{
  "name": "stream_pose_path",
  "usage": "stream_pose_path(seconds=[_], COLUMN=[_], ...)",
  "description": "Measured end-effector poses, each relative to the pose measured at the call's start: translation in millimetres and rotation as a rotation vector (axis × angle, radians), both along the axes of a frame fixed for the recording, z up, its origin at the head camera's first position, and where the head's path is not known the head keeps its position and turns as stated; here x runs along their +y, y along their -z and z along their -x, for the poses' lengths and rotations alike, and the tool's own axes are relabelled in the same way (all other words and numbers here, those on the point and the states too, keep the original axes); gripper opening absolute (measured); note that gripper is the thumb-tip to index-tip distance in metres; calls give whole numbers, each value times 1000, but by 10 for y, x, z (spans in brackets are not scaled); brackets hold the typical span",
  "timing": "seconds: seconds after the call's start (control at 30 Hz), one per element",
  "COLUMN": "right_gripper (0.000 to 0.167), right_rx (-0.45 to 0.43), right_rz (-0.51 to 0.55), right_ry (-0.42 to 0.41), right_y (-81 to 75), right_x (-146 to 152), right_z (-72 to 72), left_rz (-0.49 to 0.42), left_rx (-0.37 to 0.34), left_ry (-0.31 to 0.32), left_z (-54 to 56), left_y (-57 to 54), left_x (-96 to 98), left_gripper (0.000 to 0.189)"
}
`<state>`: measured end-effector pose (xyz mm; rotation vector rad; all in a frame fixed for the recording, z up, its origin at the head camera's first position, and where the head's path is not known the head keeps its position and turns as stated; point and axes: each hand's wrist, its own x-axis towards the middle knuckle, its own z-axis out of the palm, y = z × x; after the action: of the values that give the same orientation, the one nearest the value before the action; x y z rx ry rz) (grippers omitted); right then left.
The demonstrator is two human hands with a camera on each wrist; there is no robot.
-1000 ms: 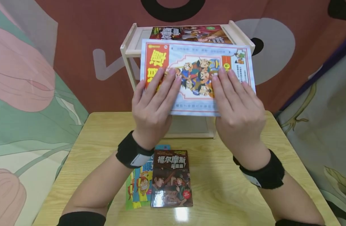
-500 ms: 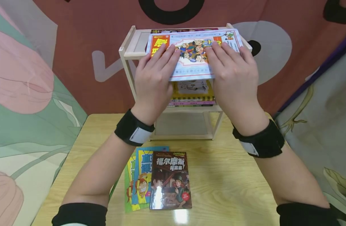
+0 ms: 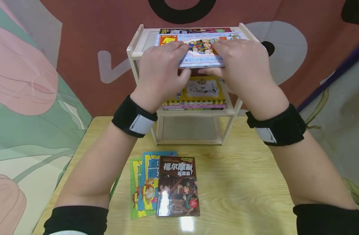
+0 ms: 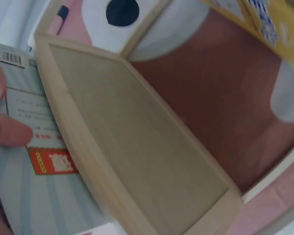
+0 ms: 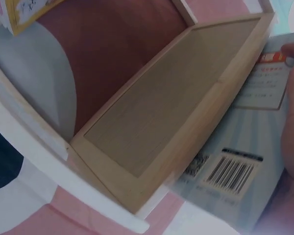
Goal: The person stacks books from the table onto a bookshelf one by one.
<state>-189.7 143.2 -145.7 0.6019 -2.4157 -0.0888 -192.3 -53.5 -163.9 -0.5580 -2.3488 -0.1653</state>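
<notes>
My left hand (image 3: 161, 75), toward eleven o'clock, pinches the blue book (image 3: 201, 49), fingers on the cover and thumb underneath. The book is near twelve o'clock, lying about flat over the top board of the shelf (image 3: 149, 40), its near edge jutting past the front rim. Whether its far part rests on the board I cannot tell. My right hand (image 3: 246, 67), toward two o'clock, grasps it the same way, fingers above and thumb below.

I judge it a light, slim paperback that would bend a little, so a hold toward each end, as here, should stop it sagging. The cover looks smooth and might slide; thumbs underneath guard against that. It seems hardly fragile, though a corner could crease on the wood.

From left to right the cover shows a red-orange patch with yellow characters, then a crowd of cartoon figures, all bordered in pale blue; my fingers hide parts of it. Underneath, the wrist views show pale blue stripes, a barcode and a small red panel.

Around it, left to right: overlapping comics (image 3: 149, 191) at seven o'clock; a brown book (image 3: 178, 187) at six, partly over them, on the table (image 3: 241, 189); a dark book (image 3: 197, 31) at twelve, behind mine; a yellow book (image 3: 204, 88) on the middle board, between one and two.
</notes>
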Motion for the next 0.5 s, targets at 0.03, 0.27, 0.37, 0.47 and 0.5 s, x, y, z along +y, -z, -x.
stream_pose_path(seconds=[0.03, 0.27, 0.37, 0.47, 0.5], right_gripper=[68, 73, 68, 64, 63], right_rx=[-13, -232, -301, -359, -374], right_rz=[-13, -19, 5, 36, 47], right_ry=[4, 3, -32, -63, -74], right_y=[-28, -151, -172, -192, -200], right_x=[2, 42, 73, 109, 121], right_z=[22, 215, 286, 350, 370], left_rz=[15, 24, -32, -66, -69], left_rx=[-13, -150, -195, -230, -232], left_ry=[-2, 28, 42, 37, 34], left_z=[20, 202, 268, 309, 320], left_y=[-25, -126, -135, -143, -149], left_x=[-13, -122, -161, -173, -172], left_gripper=[48, 59, 53, 50, 50])
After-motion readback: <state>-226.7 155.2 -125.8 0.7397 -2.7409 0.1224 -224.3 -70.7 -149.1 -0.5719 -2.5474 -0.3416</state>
